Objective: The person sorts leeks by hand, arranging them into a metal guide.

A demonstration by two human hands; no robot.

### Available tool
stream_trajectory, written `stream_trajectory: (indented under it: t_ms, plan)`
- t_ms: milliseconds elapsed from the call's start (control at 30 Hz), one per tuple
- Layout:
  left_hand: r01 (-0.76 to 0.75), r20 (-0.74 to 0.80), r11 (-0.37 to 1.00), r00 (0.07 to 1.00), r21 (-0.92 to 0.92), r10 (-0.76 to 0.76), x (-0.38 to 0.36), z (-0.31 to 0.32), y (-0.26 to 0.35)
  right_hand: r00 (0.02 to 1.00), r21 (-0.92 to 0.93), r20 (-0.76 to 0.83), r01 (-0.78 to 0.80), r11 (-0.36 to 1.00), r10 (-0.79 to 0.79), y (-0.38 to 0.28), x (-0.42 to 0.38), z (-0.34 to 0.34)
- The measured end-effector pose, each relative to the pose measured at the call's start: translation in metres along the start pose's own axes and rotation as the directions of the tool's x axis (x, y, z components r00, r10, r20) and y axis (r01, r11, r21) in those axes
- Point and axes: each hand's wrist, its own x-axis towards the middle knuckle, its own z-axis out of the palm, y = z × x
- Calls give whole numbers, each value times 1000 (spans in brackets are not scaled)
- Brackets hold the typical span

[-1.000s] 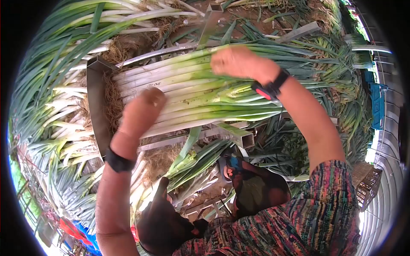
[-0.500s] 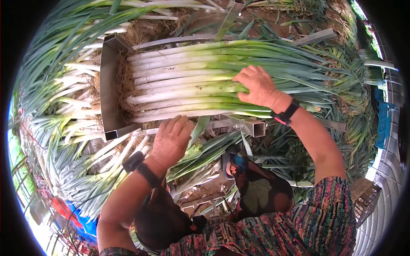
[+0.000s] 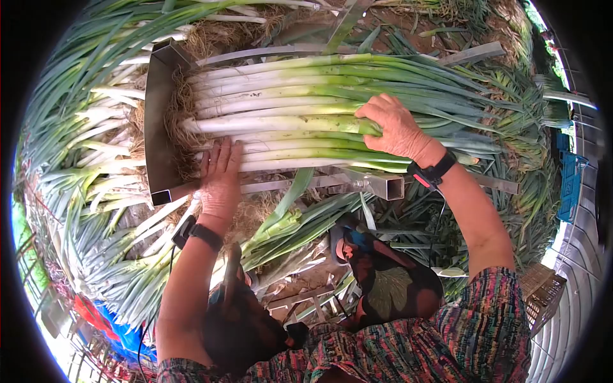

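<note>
Several long green onions (image 3: 255,89) lie side by side in a metal frame, white root ends to the left and green leaves to the right. At the left, their roots meet the upright metal end plate (image 3: 159,121). My right hand (image 3: 393,127) is closed around the green part of one thick green onion (image 3: 287,123) on top of the row. Near the root end, my left hand (image 3: 220,172) rests with fingers stretched out over the nearest white stalks, touching them. Its palm lies over the frame's near side.
Loose green onions (image 3: 108,153) are heaped left of the frame, with more leafy piles at the right. A square metal tube (image 3: 383,187) juts from the near side, close to my knees. A blue crate (image 3: 570,185) and a brown crate (image 3: 543,293) stand far right.
My left hand has moved left and away from me, from the frame's near edge onto the white stalks. My right hand has shifted slightly right, still on the green onion.
</note>
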Motion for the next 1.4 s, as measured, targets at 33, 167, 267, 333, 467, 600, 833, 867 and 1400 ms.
stream_trajectory:
  t_ms: [33, 167, 267, 333, 467, 600, 833, 867, 1400]
  plan:
    - [10, 36, 1000, 999, 26, -11, -1, 4, -4, 1000, -5, -10, 5, 1000, -5, 1, -2, 2]
    - [-14, 43, 1000, 999, -7, 15, -1, 9, -11, 998, -37, -50, 38, 999, -39, 2, -4, -6]
    - [-38, 21, 999, 999, 14, 38, 0, 14, -12, 997, -47, -59, 37, 998, -40, -5, -6, -18]
    - [-15, 44, 1000, 999, 12, 14, -1, 4, -8, 996, -35, -72, 51, 998, -54, -7, -4, -18]
    - [-66, -48, 990, 997, -124, 61, -19, -26, 25, 998, -53, -29, 49, 997, -50, -4, -3, -2]
    - [-146, -6, 953, 989, -266, 150, -46, -22, 42, 993, -55, -72, 87, 995, -91, -9, 4, 11]
    - [655, 701, -279, 563, -702, -438, -33, -18, 35, 996, -174, -81, 31, 984, -46, -1, 16, 27]
    - [602, 727, -409, 551, -686, -409, -27, -19, 29, 999, -152, -36, 34, 988, -40, -2, 11, 21]
    - [138, 754, -830, 517, -541, -406, 1, 13, -2, 950, -544, -21, 250, 801, -312, 9, -48, 74]
